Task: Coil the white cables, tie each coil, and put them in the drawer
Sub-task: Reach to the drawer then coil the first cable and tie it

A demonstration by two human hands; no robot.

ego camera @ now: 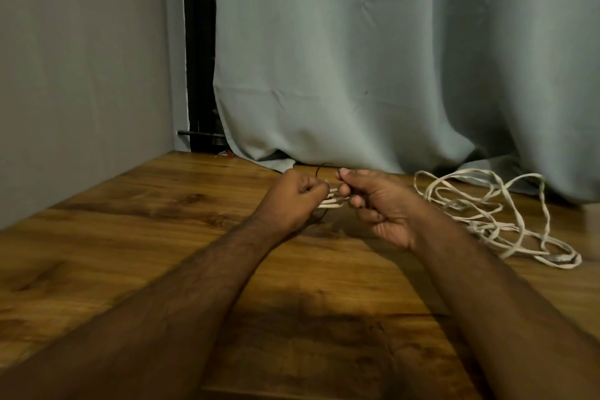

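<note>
A small coil of white cable is held between my two hands above the wooden table; most of it is hidden by my fingers. My left hand grips the coil with curled fingers. My right hand holds the other side, thumb and forefinger pinching a thin dark tie that loops up over the coil. A second white cable lies loose and tangled on the table to the right of my right hand. No drawer is in view.
A grey-green curtain hangs down to the table's back edge. A grey wall bounds the left side. A dark gap with a black rod sits at the back corner.
</note>
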